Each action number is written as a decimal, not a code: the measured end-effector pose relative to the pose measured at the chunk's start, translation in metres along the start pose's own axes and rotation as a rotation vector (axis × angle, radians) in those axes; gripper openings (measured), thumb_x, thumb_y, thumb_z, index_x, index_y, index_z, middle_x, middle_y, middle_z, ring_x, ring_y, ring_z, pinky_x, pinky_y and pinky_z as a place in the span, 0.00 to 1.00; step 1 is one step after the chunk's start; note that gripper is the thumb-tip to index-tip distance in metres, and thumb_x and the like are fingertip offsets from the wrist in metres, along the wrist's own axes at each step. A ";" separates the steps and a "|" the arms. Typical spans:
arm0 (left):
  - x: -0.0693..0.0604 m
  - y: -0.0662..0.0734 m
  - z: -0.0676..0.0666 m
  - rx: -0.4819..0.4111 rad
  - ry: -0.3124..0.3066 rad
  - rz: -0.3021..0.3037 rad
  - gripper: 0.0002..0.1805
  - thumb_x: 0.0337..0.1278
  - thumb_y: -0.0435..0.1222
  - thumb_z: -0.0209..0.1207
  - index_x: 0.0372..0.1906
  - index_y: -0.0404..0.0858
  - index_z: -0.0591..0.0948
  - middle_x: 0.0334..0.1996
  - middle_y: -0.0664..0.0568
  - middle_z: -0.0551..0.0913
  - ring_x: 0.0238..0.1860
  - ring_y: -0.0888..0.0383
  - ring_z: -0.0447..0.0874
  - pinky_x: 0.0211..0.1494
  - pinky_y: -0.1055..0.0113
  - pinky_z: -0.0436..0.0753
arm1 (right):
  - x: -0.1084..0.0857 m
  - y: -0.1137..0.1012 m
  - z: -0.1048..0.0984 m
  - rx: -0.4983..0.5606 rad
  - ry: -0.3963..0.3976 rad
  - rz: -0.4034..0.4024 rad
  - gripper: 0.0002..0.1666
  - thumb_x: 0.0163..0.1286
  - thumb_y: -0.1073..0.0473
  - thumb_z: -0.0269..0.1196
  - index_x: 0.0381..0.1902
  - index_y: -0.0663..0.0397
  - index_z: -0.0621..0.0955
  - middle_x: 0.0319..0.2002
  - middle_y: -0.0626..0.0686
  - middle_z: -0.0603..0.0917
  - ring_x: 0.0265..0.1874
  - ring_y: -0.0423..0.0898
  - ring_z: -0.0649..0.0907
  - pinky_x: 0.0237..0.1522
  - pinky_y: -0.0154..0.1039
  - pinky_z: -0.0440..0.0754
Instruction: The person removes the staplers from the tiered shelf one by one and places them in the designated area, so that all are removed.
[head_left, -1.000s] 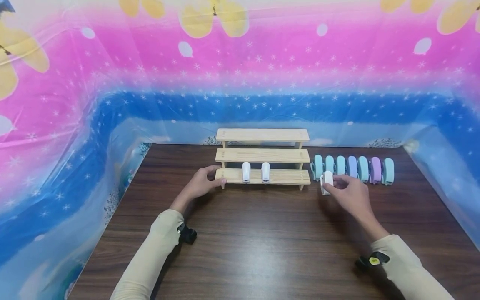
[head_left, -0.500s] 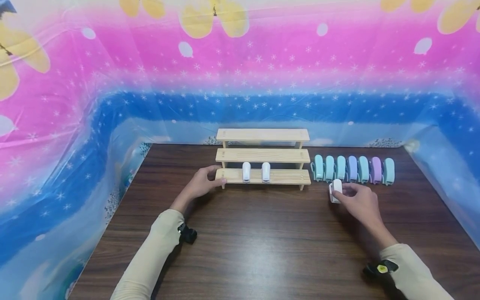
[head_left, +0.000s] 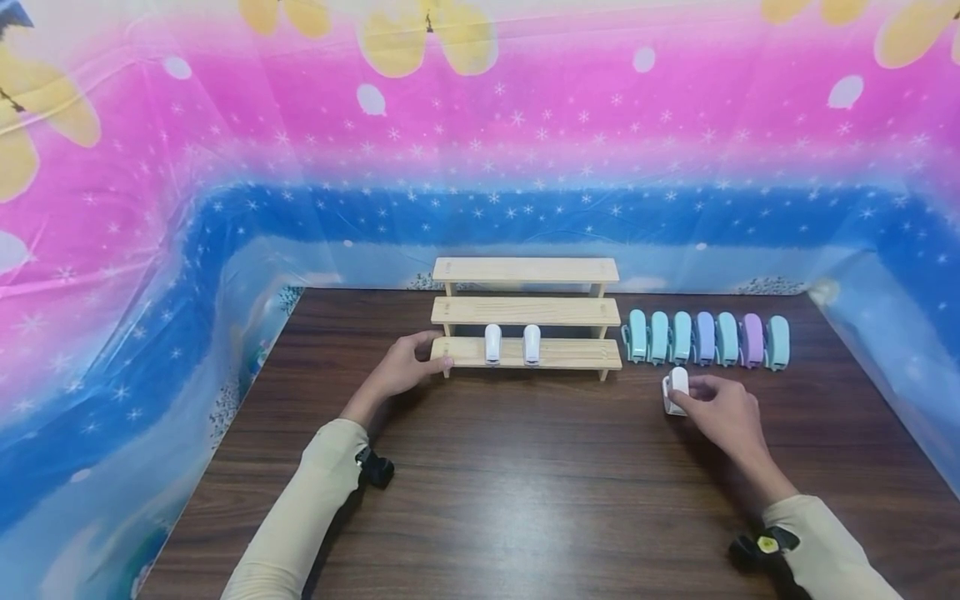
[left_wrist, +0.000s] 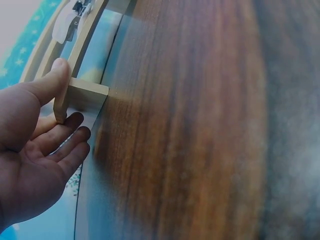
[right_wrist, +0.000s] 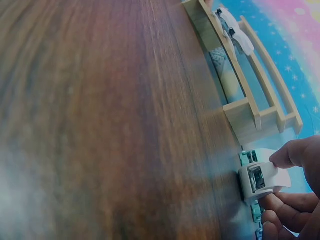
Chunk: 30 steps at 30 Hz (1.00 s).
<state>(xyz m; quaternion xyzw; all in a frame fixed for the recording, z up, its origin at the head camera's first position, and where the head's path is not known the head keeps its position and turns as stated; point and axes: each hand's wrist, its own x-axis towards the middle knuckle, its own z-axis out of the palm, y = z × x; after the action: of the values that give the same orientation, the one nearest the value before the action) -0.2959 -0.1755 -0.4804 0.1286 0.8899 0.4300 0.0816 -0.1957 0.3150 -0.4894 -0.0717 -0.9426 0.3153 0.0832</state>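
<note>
A three-step wooden display stand point(head_left: 525, 311) stands at the back of the table. My left hand point(head_left: 405, 363) pinches the left end of its lowest step, thumb in front, as the left wrist view also shows. Two white hole punches point(head_left: 492, 344) stand upright on that step. Between thumb and fingers my right hand point(head_left: 726, 411) holds another white hole punch point(right_wrist: 264, 181), upright at the table surface, right of the stand. Whether its base fully rests on the wood I cannot tell. Just behind it runs a row of several teal, blue and purple hole punches point(head_left: 703, 338).
The dark wood-grain table point(head_left: 510, 492) stretches in front of the stand. A patterned cloth backdrop point(head_left: 480, 200) rises along the back and both sides. The row of coloured punches begins close to the stand's right end.
My right hand has carried the white hole punch right and towards me, away from the stand's end, to a spot in front of the coloured row. My left hand has stayed still.
</note>
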 end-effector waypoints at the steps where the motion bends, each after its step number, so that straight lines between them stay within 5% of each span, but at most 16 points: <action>1: 0.000 0.000 0.000 0.000 0.000 0.000 0.35 0.68 0.47 0.66 0.72 0.32 0.71 0.69 0.38 0.74 0.73 0.42 0.68 0.72 0.42 0.68 | 0.000 0.000 0.000 0.000 -0.001 0.001 0.34 0.67 0.39 0.69 0.53 0.65 0.85 0.43 0.64 0.89 0.40 0.56 0.85 0.39 0.45 0.78; 16: -0.001 0.001 0.000 0.001 -0.005 0.002 0.35 0.68 0.47 0.66 0.72 0.32 0.71 0.69 0.37 0.74 0.72 0.42 0.68 0.70 0.42 0.69 | 0.000 0.003 -0.006 0.015 0.039 0.001 0.34 0.68 0.35 0.66 0.53 0.59 0.86 0.42 0.61 0.89 0.41 0.56 0.85 0.40 0.45 0.75; 30: -0.001 0.001 -0.001 0.003 -0.005 0.011 0.36 0.68 0.47 0.66 0.72 0.32 0.71 0.69 0.37 0.74 0.72 0.42 0.69 0.70 0.43 0.69 | 0.009 -0.024 -0.015 0.032 0.083 -0.064 0.32 0.69 0.37 0.66 0.54 0.60 0.86 0.40 0.59 0.89 0.40 0.55 0.85 0.40 0.46 0.75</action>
<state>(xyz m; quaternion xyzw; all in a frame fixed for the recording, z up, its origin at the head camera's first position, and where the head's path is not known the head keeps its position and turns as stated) -0.2948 -0.1758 -0.4792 0.1345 0.8897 0.4288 0.0811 -0.2030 0.3069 -0.4621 -0.0534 -0.9349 0.3244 0.1335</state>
